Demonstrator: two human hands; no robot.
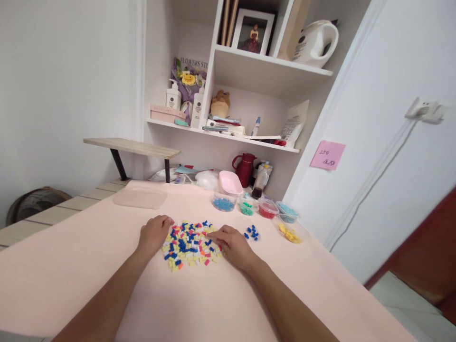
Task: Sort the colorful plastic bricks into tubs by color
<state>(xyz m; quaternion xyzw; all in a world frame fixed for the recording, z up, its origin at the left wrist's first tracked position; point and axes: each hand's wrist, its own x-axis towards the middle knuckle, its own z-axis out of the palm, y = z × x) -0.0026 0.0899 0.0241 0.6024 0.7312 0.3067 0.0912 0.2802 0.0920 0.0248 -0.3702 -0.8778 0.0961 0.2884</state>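
A flat spread of small toy bricks (192, 243) in yellow, blue, white, pink and orange lies on the pink table cover (185, 304). My left hand (156, 233) rests at the left edge of the spread, its fingers curled in; whatever they may hold is hidden. From the right, my right hand (233, 244) reaches over the bricks with its index finger stretched out onto them. Its other fingers are bent and partly hidden. Just right of that hand sits a small separate group of blue bricks (252, 232).
Behind the bricks stand clear tubs holding blue pieces (223, 204), green pieces (246, 207), red pieces (268, 209) and yellow pieces (289, 233). A pink box (230, 183), red jug (245, 169) and bottle (261, 179) are farther back. A clear lid (140, 197) lies at left.
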